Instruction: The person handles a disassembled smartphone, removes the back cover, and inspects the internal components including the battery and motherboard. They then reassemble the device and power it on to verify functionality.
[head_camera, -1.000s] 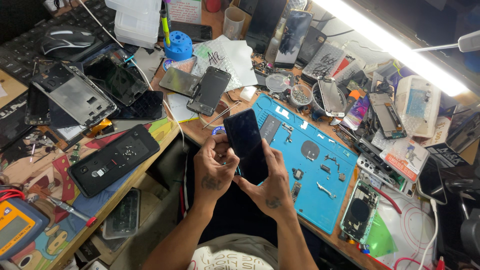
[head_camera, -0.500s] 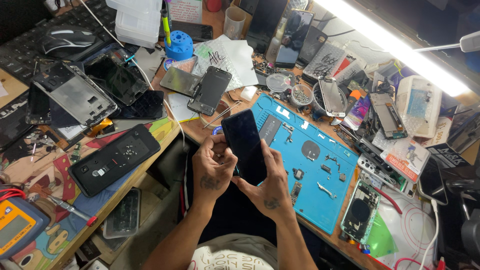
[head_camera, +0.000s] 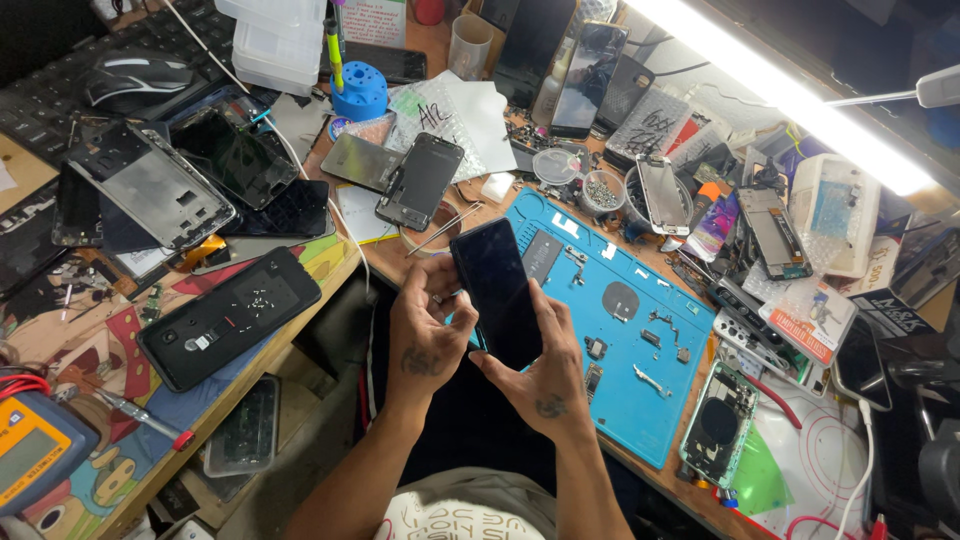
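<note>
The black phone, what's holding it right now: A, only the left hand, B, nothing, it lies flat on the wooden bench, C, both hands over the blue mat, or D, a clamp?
C: the left hand and right hand both grip the black phone above the blue mat.

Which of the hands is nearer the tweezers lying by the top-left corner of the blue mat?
The left. The left hand sits just below the tweezers, gripping the dark phone's left edge. The right hand is lower and further right, under the phone.
</note>
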